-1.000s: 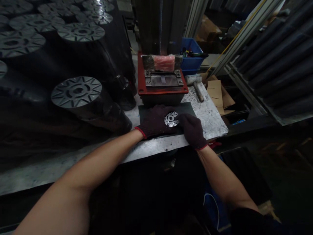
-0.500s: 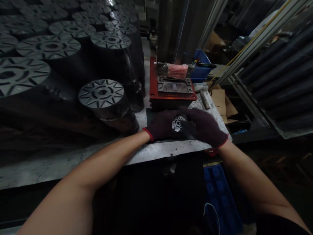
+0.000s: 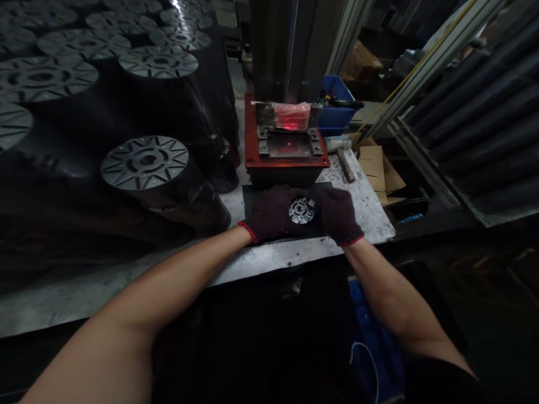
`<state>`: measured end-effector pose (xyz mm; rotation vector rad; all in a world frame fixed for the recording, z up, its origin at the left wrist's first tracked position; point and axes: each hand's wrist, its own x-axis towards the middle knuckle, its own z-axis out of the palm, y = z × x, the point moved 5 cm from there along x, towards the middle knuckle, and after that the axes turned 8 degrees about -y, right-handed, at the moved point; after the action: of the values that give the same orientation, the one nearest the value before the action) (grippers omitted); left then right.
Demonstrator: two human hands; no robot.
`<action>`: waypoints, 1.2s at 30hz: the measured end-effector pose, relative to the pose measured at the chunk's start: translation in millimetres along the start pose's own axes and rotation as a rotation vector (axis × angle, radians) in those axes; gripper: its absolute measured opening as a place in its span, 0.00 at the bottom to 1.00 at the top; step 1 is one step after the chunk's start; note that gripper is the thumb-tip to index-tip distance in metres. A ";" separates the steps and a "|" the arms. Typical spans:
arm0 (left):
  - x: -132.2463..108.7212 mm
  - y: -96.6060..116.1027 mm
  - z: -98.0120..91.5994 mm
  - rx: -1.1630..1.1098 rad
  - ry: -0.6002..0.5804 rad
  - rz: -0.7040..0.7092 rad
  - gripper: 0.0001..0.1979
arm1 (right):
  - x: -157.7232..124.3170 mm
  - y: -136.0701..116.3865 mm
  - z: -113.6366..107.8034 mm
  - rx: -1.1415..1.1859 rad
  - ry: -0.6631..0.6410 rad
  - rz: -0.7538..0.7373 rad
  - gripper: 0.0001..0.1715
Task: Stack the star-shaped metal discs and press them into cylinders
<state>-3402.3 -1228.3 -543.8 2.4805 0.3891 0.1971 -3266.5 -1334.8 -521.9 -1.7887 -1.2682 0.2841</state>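
Note:
My left hand (image 3: 272, 212), in a dark maroon knit glove with a red cuff, curls round the left side of a round slotted metal disc (image 3: 300, 211). The disc has a ring of radial slots and a hole in its centre. Under it lies a dark mat (image 3: 252, 196) on the bench. My right hand (image 3: 338, 214), gloved alike, is closed just right of the disc, with a small pale piece showing by the disc's upper right edge. What its fingers hold is too dark to make out.
Behind my hands stands a red-framed fixture (image 3: 251, 137) with a red light dot on its metal plate (image 3: 295, 147). A hammer (image 3: 345, 163) lies to its right, near a blue bin (image 3: 337, 115) and a cardboard box (image 3: 373, 168). Tall dark cylinders with slotted tops (image 3: 147, 161) crowd the left.
My right hand has drawn back from over the disc to its right side, so more of the disc shows. A red light now glows on the fixture. The view has shifted slightly.

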 end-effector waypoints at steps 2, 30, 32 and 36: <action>0.7 1.2 -0.6 -0.019 -0.007 -0.005 0.45 | -18.8 13.8 4.1 0.003 -0.016 0.049 0.27; -1.8 -0.7 -1.9 -0.037 -0.021 -0.003 0.46 | 18.3 -30.5 -9.0 -0.166 -0.046 -0.186 0.22; -1.7 1.8 -3.4 -0.057 -0.017 -0.002 0.43 | -10.0 -13.7 -4.5 -0.048 -0.081 -0.027 0.22; -1.7 4.8 -4.1 -0.066 -0.008 0.022 0.41 | -31.2 0.3 0.4 -0.061 -0.089 0.018 0.21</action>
<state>-3403.7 -1230.2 -537.8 2.4203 0.3462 0.2058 -3280.5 -1360.9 -531.6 -1.8578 -1.3366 0.3416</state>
